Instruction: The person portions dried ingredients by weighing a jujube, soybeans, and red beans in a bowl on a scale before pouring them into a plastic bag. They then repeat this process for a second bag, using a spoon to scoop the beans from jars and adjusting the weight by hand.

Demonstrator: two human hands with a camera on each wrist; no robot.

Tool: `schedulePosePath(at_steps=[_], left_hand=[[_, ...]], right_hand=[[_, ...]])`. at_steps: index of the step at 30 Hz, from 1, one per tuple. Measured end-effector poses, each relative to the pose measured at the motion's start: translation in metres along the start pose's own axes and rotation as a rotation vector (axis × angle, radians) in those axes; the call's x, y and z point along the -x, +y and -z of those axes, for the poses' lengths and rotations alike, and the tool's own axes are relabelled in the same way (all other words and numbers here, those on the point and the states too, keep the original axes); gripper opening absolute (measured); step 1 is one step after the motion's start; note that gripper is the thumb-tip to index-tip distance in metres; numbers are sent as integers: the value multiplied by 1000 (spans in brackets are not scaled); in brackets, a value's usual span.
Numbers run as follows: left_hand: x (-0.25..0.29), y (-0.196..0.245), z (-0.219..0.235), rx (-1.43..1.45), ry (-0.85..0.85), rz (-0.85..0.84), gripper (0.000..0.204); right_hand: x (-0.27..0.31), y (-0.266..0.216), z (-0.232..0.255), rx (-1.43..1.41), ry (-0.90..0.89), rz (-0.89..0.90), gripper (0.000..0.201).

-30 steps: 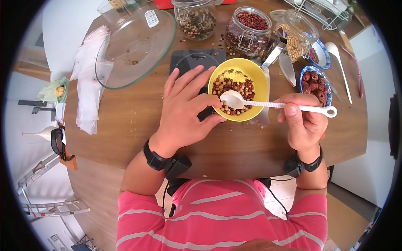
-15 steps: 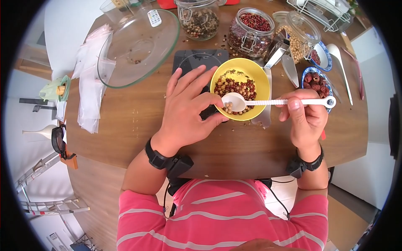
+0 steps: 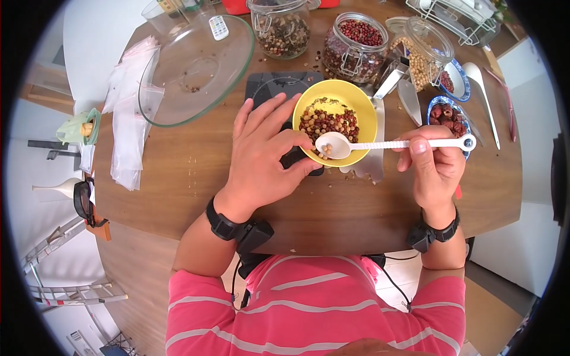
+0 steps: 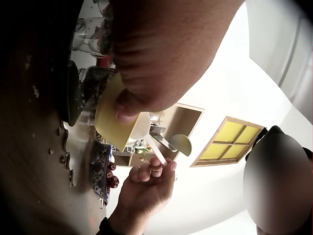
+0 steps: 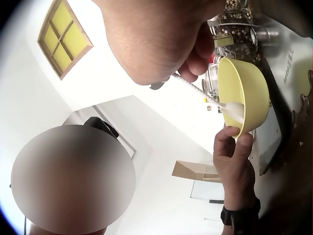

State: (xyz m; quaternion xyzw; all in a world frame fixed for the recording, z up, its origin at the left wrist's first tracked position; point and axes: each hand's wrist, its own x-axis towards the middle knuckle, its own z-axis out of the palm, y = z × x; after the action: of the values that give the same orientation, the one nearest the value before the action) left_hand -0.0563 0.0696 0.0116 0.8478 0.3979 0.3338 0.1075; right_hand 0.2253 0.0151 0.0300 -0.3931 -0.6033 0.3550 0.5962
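At a wooden table (image 3: pixel 172 160), seen from my head, my left hand (image 3: pixel 261 148) pinches one yellow bowl (image 3: pixel 369 117), my right hand (image 3: pixel 436 163) one white spoon (image 3: pixel 380 145) over it; three glass jars (image 3: pixel 355 50) stand beyond the bowl, two blue-patterned dishes (image 3: pixel 457 72) to its right. My left wrist's view shows one four-paned window (image 4: pixel 221 142) past the bowl; my right's, a white wall (image 5: pixel 171 142).

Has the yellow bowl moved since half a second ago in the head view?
Yes: judged against the red-bean jar, the bowl has shifted slightly left and a little up the picture.
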Motion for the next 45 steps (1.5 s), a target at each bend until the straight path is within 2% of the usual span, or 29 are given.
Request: schedulePosePath(at_steps=[9,11,12,14,15,20,26,28,35,41,45], left_hand=[[0,2,2,0,-6,11,33],[1,2,1,14,-17,2,33],[1,2,0,26,-26,-2,33],[1,2,0,33,-34,-8,33],[1,2,0,37,-38,-7,34],[2,0,-1,30,-36,0,35],[1,0,-3,34,-47,-7,37],[0,0,-3,38,-48,-15,37],[0,1,-5,26,-52,-5,38],[0,0,-4,29,-51,3,38],[0,0,-3,51,-45,-2,38]], right_hand=[[1,3,-4,-6,14,-16,9],[-1,5,-3,-33,42,-138,11],[-3,8,-2,-32,47,-138,11],[-9,18,2,-90,151,-368,15],[-11,21,3,-89,164,-380,16],[-13,19,2,-63,230,-334,15],[-7,13,-6,-12,194,-291,14],[-4,14,-8,0,149,-178,14],[1,9,-16,-37,140,-99,14],[-4,12,-9,-64,139,-222,17],[-10,17,-3,-119,160,-370,18]])
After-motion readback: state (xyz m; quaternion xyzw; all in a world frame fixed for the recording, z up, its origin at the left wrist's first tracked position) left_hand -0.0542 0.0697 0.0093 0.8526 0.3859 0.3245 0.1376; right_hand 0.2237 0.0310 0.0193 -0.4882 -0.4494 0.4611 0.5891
